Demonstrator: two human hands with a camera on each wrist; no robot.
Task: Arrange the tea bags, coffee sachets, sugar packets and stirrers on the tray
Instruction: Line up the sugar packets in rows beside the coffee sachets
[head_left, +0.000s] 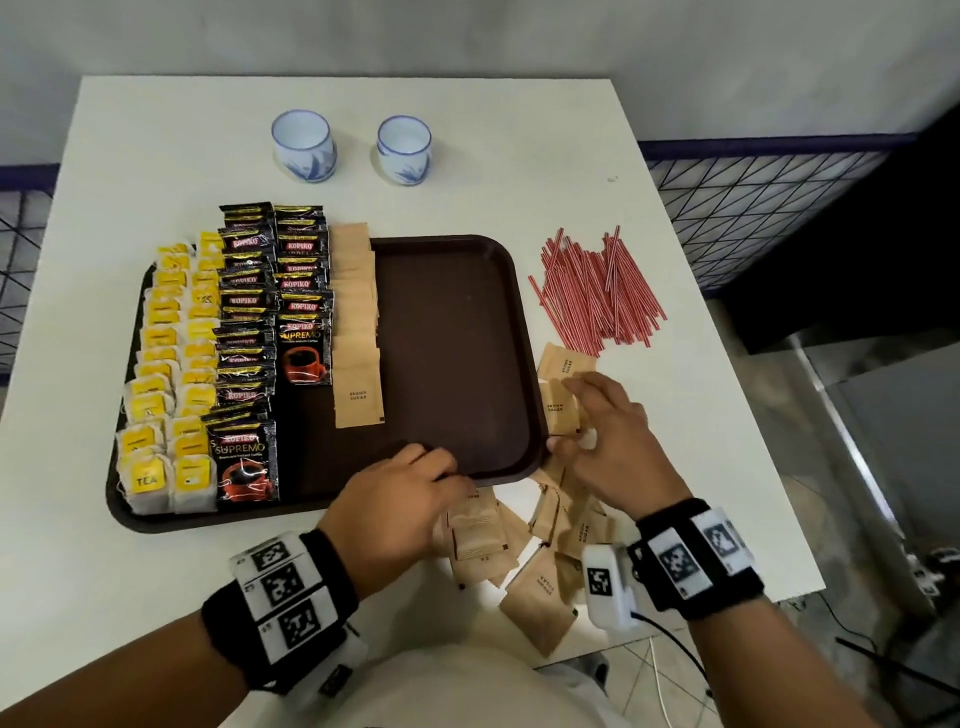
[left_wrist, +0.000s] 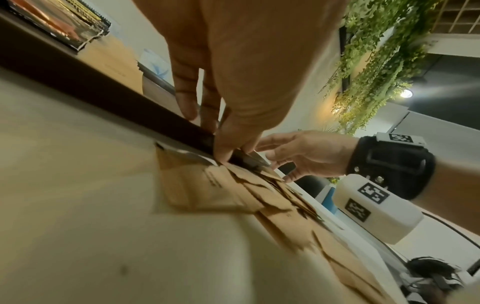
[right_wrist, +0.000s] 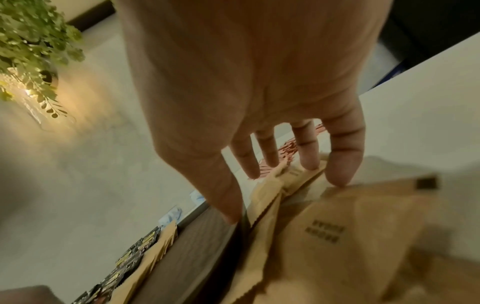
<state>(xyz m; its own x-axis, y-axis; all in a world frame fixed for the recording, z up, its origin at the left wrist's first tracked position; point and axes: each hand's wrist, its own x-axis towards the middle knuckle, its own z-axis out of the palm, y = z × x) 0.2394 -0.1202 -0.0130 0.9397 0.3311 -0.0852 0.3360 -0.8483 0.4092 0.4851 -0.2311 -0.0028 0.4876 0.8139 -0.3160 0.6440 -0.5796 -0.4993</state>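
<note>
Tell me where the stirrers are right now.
In the head view, the red-and-white stirrers lie piled on the white table, right of the brown tray, beyond the right hand.

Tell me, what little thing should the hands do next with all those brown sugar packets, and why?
Probably the right hand should lift one loose sugar packet onto the tray, starting a second column beside the sugar row. That row is already laid, many packets lie scattered off the tray's near right corner, and the tray's right half is bare.
</note>
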